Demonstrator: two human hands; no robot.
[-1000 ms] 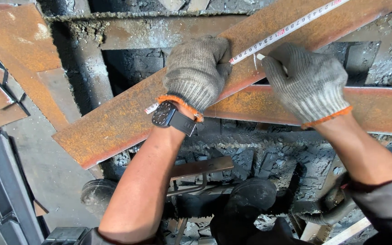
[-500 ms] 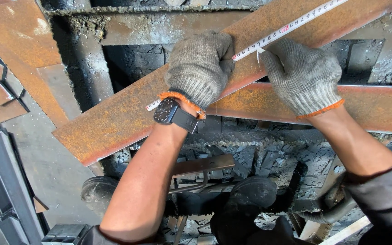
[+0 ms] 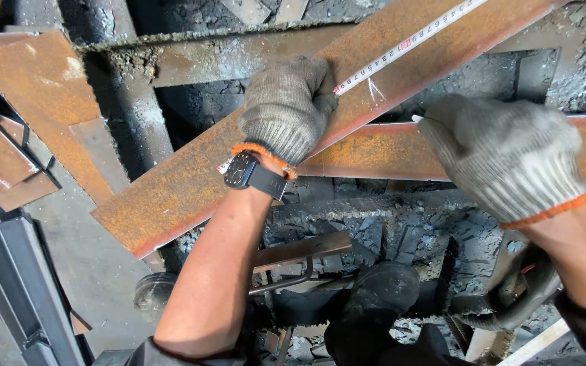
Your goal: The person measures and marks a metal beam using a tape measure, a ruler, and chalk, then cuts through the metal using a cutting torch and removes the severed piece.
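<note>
A long rusty flat steel bar lies slanted across a metal frame, rising to the upper right. A white measuring tape runs along its top face. My left hand, in a grey knit glove with a black wristwatch, presses the tape down on the bar. A white chalk mark sits on the bar just right of that hand. My right hand, also gloved, hovers off the bar to the lower right and pinches a small white marker whose tip shows at the fingertips.
A second rusty bar runs level under the slanted one. Rusty plates are stacked at the left, with dark steel sections below them. Black slag and debris lie under the frame, beside my dark shoe.
My right hand has drawn back from the tape, down and to the right, leaving a chalk mark on the bar. My left hand stays pressed on the tape.
</note>
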